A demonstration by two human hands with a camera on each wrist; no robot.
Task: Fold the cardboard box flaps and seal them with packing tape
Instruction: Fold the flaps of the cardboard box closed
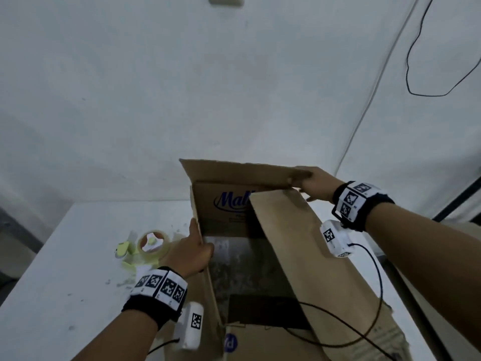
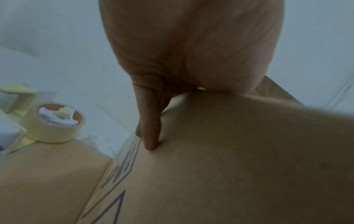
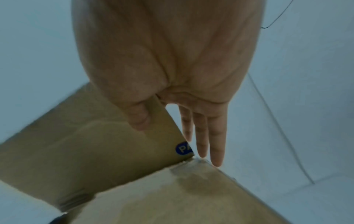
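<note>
An open cardboard box (image 1: 229, 204) stands on a white table (image 1: 78, 256), blue print on its far inner wall. My left hand (image 1: 197, 248) holds the upright left flap (image 1: 195, 204): its straight fingers (image 2: 151, 141) lie on the flap's outer face (image 2: 229, 151) and the thumb reaches over the edge. My right hand (image 1: 312, 183) holds the right end of the far flap (image 1: 234, 173), thumb (image 3: 139, 119) on one face of the flap (image 3: 95, 151), fingers (image 3: 203, 136) straight behind it. The right flap (image 1: 299, 243) leans inward over the opening. A roll of packing tape (image 1: 153, 244) (image 2: 59, 122) lies left of the box.
Pale yellow dispenser parts (image 1: 122, 250) sit beside the roll. A black cable (image 1: 364, 308) from my right wrist camera drapes across the right flap and near side. A white wall rises behind the table, with another cable (image 1: 416, 61) hanging on it.
</note>
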